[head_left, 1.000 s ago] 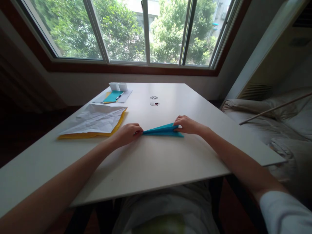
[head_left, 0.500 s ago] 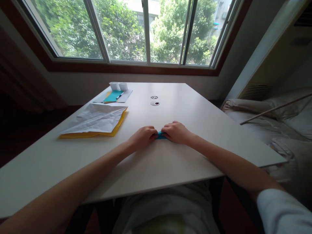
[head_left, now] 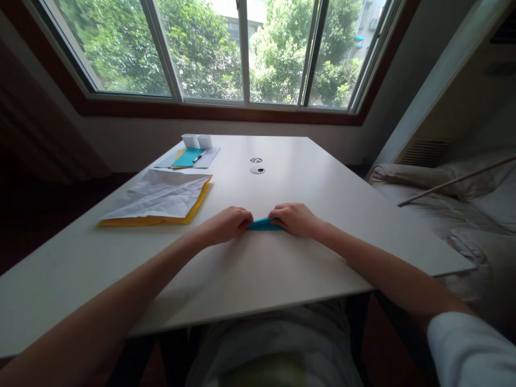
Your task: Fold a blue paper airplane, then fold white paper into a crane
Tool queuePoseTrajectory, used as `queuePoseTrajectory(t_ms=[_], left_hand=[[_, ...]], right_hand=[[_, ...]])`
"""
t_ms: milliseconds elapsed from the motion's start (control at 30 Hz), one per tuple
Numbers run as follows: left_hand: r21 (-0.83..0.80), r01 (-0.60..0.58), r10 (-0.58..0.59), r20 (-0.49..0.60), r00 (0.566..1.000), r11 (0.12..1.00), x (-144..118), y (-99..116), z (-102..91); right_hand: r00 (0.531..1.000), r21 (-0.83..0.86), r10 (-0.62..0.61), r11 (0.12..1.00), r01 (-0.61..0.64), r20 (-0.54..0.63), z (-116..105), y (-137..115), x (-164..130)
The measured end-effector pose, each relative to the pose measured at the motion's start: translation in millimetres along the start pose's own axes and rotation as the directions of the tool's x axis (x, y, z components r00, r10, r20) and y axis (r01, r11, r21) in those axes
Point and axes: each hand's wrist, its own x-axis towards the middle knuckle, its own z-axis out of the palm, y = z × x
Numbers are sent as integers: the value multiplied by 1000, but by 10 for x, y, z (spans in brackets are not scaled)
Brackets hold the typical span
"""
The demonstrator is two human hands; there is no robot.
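On the near part of the white table (head_left: 258, 274), between the two hands, is a folded piece of blue paper (head_left: 264, 224). The left hand (head_left: 229, 223) grasps its left end with curled fingers, and the right hand (head_left: 296, 219) pinches its right end (both ends are hidden by the fingers). Farther to the left, a creased white sheet (head_left: 161, 193) lies over a yellow one (head_left: 195, 208). At the far left, a pen (head_left: 199, 157) lies at the right edge of a flat blue sheet (head_left: 187, 158), near two small white containers (head_left: 190, 141).
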Motion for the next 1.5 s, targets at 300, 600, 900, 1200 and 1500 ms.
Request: queuePoseTrajectory(t_ms=[300,600,900,1200,1500], left_hand=[[98,70,-82,122,989,993,-128,-28,-184],[199,109,-133,112,985,974,-182,-10,-203],[138,101,-116,106,988,985,-267,-104,-215],[-97,278,-295,-284,912,956,-290,-295,-348],[-931,364,-584,304,753,-15,-127,0,-214]], right_hand=[[1000,31,10,999,-10,2,-2,15,1],[991,-8,82,997,-82,103,-118,238,-86],[949,46,176,980,-194,262,-231,613,-164],[997,91,74,993,-76,20,-231,693,-139],[958,-126,-15,992,-22,-286,-278,608,-167]])
